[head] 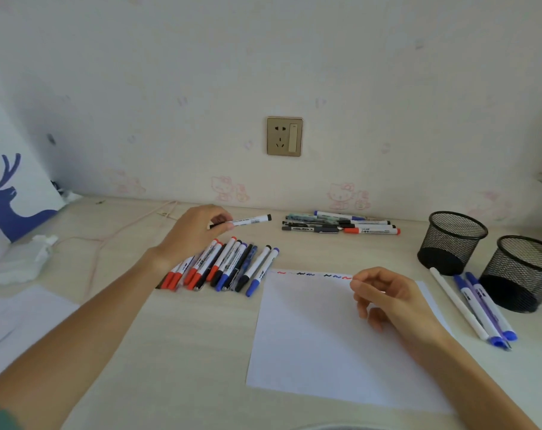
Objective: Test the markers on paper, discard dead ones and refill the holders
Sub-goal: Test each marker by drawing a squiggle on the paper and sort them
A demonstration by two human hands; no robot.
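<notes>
My left hand (195, 231) pinches a white marker with a black cap (248, 220), lifted above a row of several red, blue and black markers (223, 268) on the desk. My right hand (384, 296) hovers with loosely curled fingers over the top right of a white sheet of paper (319, 342), holding nothing. Short red, black and blue test squiggles (313, 274) run along the paper's top edge. A second pile of markers (341, 225) lies near the wall. Two black mesh holders (452, 240) (524, 271) stand at the right, both look empty.
Three markers and a white pen (477, 308) lie beside the holders at the right. A pink cable (108, 240) crosses the desk's left side, near crumpled tissue (24, 262) and a white bag with a blue deer (12, 193). More paper (18, 321) lies at the left edge.
</notes>
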